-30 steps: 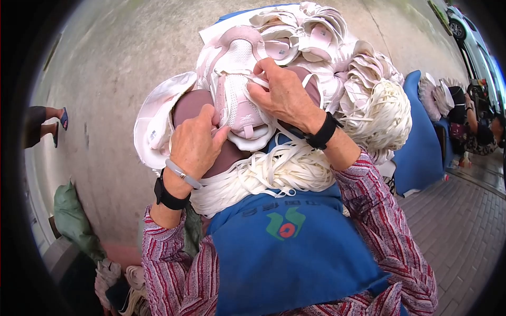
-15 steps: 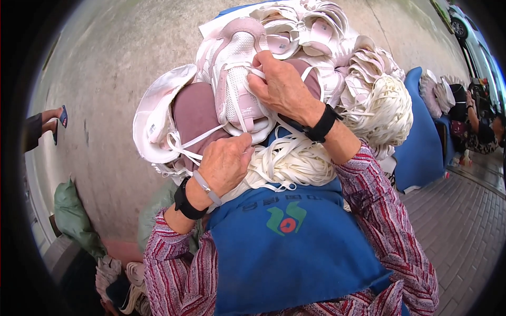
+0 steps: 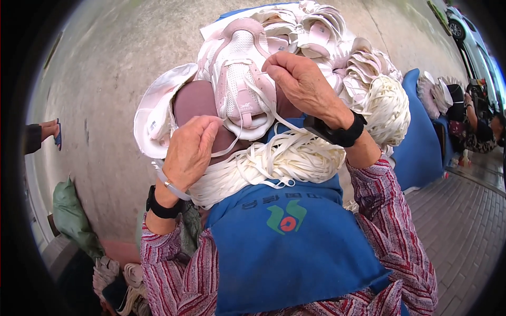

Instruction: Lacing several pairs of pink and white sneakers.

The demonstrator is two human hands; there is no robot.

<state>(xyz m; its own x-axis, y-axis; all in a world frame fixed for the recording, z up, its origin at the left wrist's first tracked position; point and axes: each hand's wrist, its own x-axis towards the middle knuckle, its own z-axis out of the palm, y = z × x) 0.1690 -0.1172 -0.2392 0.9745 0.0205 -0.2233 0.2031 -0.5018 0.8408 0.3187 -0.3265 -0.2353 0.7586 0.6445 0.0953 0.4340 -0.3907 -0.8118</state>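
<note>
Head view shows a white-and-pink shoe upper (image 3: 243,73) in front of the person, between the two hands, its rounded mesh end pointing away and its tongue toward the body; a flat white lace (image 3: 268,102) comes from the middle of this upper, and one length of it runs to the right, while another curves down to the left.

Left hand (image 3: 191,150) is just beside the upper, with its fingers bent and drawn close together; the left length of lace goes behind this hand, so I cannot tell if the fingers pinch it. Right hand (image 3: 311,89) reaches the right edge of the upper, with index finger and thumb near to each other; what is between these fingertips, I cannot tell.

Nearer to the body, a thick bundle of laces (image 3: 274,163) lies over the lap, at the top of a blue apron (image 3: 253,253); on the left side there is another pale upper (image 3: 145,121); behind and to the right, many uppers are in stacks (image 3: 319,39), with a second bundle of laces (image 3: 390,105) next to them; farther left, a green sack (image 3: 74,210) stands on the ground.
</note>
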